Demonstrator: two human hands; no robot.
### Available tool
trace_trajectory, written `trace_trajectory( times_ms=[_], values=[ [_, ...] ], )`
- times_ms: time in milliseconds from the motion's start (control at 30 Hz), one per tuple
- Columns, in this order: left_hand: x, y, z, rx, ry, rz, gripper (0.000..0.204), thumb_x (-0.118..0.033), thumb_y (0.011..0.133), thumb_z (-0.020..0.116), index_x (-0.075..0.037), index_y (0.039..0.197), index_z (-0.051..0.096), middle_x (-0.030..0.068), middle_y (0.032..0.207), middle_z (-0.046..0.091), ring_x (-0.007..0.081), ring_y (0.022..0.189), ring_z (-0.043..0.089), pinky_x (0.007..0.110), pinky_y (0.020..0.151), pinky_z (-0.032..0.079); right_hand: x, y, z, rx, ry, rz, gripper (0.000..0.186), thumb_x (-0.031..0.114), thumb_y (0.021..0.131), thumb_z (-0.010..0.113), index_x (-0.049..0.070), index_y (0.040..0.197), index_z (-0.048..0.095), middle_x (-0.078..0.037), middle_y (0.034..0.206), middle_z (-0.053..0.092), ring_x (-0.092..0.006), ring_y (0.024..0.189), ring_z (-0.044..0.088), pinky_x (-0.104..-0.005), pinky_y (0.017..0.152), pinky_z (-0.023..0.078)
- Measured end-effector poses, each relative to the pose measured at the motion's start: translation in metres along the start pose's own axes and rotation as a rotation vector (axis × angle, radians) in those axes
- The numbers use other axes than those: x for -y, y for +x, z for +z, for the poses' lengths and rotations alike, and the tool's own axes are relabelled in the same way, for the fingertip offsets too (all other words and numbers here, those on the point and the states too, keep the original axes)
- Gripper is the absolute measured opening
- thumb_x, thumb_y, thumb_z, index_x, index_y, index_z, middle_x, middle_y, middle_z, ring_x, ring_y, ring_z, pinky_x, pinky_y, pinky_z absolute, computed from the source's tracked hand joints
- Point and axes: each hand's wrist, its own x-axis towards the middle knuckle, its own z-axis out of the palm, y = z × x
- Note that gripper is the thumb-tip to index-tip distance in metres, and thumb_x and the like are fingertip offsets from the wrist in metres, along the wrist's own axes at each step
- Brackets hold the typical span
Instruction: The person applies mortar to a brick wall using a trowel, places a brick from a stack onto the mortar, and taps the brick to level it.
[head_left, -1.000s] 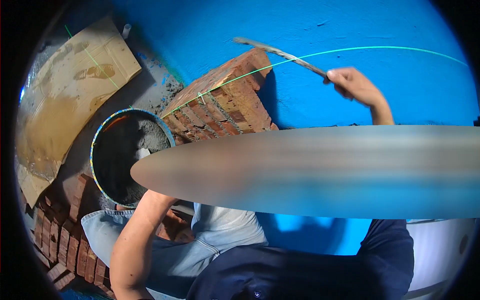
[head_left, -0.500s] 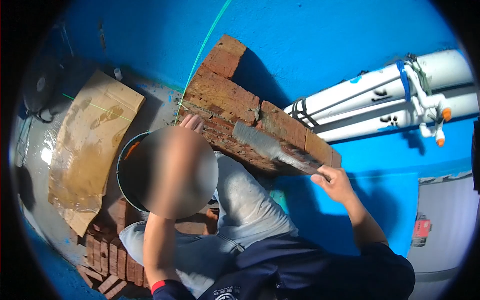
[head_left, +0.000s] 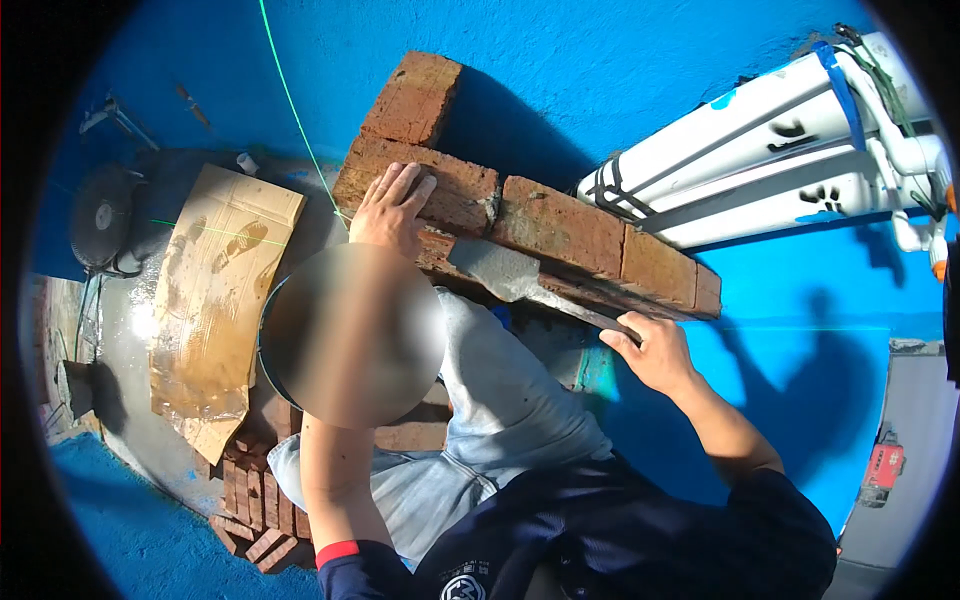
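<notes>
A low brick wall [head_left: 565, 222] runs from upper left to lower right, with one brick [head_left: 412, 98] standing higher at its far left end. My left hand [head_left: 392, 212] lies with stretched fingers on the left end brick [head_left: 455, 186] of the top course. In my right hand [head_left: 655, 352] is the handle of a brick trowel [head_left: 505, 270]. Its grey, mortar-coated blade reaches left along the near face of the wall, just below the top course. A round blurred patch hides my left forearm and most of a dark bucket [head_left: 266, 372].
A green string line [head_left: 288, 90] comes down to the wall's left end. White pipes [head_left: 760, 150] run along the blue wall at right. Wet cardboard [head_left: 215, 310] lies on the left floor, near a black fan [head_left: 102, 218]. Stacked bricks [head_left: 262, 500] stand at lower left.
My left hand has moved up from the wall's near edge onto the left end brick. The trowel remains in my right hand, near the wall face. The view has shifted.
</notes>
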Motion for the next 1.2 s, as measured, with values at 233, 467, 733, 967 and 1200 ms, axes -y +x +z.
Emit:
trace_trajectory(
  times_ms=[233, 467, 733, 967, 1200],
  values=[
    [0.001, 0.001, -0.002, 0.028, -0.025, -0.023, 0.06, 0.001, 0.074, 0.067, -0.012, 0.132, 0.056, 0.0105, 0.143, 0.047, 0.032, 0.137, 0.039, 0.042, 0.114, 0.033, -0.004, 0.005, -0.011, 0.133, 0.152, 0.092, 0.039, 0.044, 0.089, 0.066, 0.005, 0.09, 0.068, -0.017, 0.069, 0.063, -0.0292, 0.061, 0.061, -0.0376, 0.057, 0.048],
    [0.0, 0.005, -0.004, 0.026, -0.044, 0.01, 0.059, -0.001, 0.073, 0.068, -0.011, 0.129, 0.057, 0.0107, 0.141, 0.048, 0.0329, 0.135, 0.04, 0.043, 0.113, 0.033, 0.004, 0.058, -0.038, 0.299, 0.427, 0.205, 0.049, 0.047, 0.099, 0.049, 0.004, 0.077, 0.059, -0.005, 0.059, 0.053, -0.0163, 0.057, 0.053, -0.0342, 0.056, 0.042],
    [-0.002, 0.003, 0.0, 0.009, -0.091, 0.013, 0.058, -0.001, 0.073, 0.069, -0.01, 0.128, 0.057, 0.0112, 0.14, 0.049, 0.0332, 0.135, 0.04, 0.043, 0.113, 0.034, -0.002, 0.084, -0.054, 0.328, 0.232, 0.072, 0.053, 0.047, 0.1, 0.044, 0.002, 0.074, 0.055, -0.008, 0.06, 0.051, -0.0204, 0.059, 0.053, -0.0384, 0.06, 0.042],
    [-0.005, 0.011, -0.001, 0.043, -0.016, 0.041, 0.057, -0.004, 0.074, 0.067, -0.01, 0.13, 0.055, 0.0112, 0.139, 0.048, 0.0325, 0.134, 0.041, 0.042, 0.114, 0.031, -0.023, 0.05, -0.022, -0.081, 0.003, 0.005, 0.05, 0.054, 0.09, 0.058, 0.008, 0.108, 0.068, -0.024, 0.09, 0.068, -0.0425, 0.087, 0.065, -0.0492, 0.075, 0.051],
    [-0.028, -0.019, -0.019, 0.032, 0.194, 0.003, 0.064, -0.007, 0.08, 0.061, -0.012, 0.142, 0.045, 0.0155, 0.147, 0.041, 0.0346, 0.139, 0.034, 0.048, 0.116, 0.024, -0.075, 0.002, 0.024, -0.073, -0.013, 0.089, 0.046, 0.047, 0.092, 0.058, 0.007, 0.113, 0.062, -0.027, 0.096, 0.065, -0.0454, 0.091, 0.062, -0.0522, 0.076, 0.05]
  ],
)
